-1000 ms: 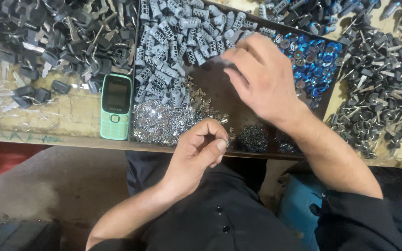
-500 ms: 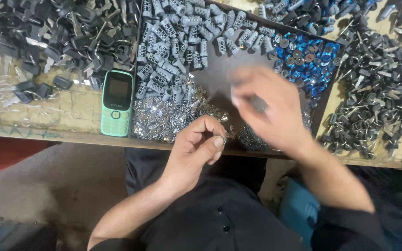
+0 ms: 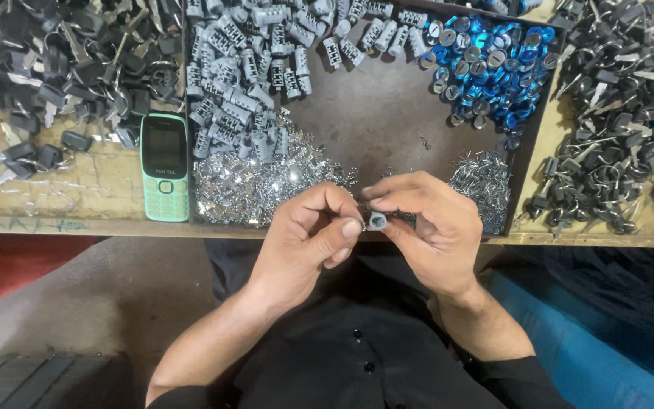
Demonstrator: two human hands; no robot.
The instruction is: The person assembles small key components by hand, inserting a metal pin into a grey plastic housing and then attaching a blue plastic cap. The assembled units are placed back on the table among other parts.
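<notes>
1. Both hands meet at the table (image 3: 77, 226) edge: left hand (image 3: 308, 238) and right hand (image 3: 425, 227) pinch one small grey cylinder (image 3: 377, 220) together.
2. Judged mid-assembly; fitting parts needs fine fingertip alignment.

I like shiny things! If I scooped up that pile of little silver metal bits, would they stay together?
Probably not. The heap of tiny silver metal pieces lies loose and spread in the dark tray, so bits would likely slip between fingers. They look thin and pointed, so they might prick.
</notes>
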